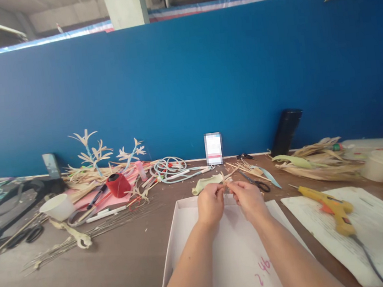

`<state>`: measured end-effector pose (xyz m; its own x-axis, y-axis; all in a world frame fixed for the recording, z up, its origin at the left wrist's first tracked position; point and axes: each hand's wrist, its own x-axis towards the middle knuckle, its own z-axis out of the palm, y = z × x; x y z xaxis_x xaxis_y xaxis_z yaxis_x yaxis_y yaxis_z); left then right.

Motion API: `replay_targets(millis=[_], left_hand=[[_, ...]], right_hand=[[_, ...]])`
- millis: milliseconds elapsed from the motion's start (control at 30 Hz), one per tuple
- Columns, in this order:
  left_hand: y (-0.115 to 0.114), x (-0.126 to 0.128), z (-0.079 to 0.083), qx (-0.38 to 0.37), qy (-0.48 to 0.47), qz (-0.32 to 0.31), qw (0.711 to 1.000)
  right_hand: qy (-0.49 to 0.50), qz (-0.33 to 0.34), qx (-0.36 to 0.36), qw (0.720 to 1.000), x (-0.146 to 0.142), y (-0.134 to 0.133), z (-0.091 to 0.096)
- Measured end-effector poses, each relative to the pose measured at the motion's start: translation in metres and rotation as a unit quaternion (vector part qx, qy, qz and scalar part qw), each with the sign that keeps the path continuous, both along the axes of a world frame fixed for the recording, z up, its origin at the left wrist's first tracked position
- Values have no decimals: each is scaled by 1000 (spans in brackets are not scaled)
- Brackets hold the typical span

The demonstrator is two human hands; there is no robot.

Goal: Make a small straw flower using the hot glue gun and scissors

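My left hand [209, 206] and my right hand [249, 197] meet above the far edge of a white shallow box [184, 236]. Both are closed, thumbs and fingertips pinched together on a small pale husk piece [229, 176] with thin strips sticking out at the top. Fingers hide most of it, and its exact shape is too small to make out. Just beyond my left hand lies a pale green husk [207, 183]. Scissors with dark handles [262, 185] and a light blue strip [270, 177] lie beyond my right hand.
A yellow glue gun [326, 204] rests on papers [377, 223] at the right, its cord trailing forward. Husk flowers [90, 150], a red thread spool [118, 185] and a white cup [57, 207] stand left. A phone [214, 149] leans against the blue partition [185, 84].
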<state>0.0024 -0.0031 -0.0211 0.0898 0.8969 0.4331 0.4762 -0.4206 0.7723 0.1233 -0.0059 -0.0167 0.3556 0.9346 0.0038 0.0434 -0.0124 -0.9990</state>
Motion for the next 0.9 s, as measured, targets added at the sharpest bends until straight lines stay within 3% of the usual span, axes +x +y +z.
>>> replay_targets(millis=[900], left_hand=[[0,0,-1,52,76,40,995]], right_hand=[[40,-9,-23,999,-5,0,5]])
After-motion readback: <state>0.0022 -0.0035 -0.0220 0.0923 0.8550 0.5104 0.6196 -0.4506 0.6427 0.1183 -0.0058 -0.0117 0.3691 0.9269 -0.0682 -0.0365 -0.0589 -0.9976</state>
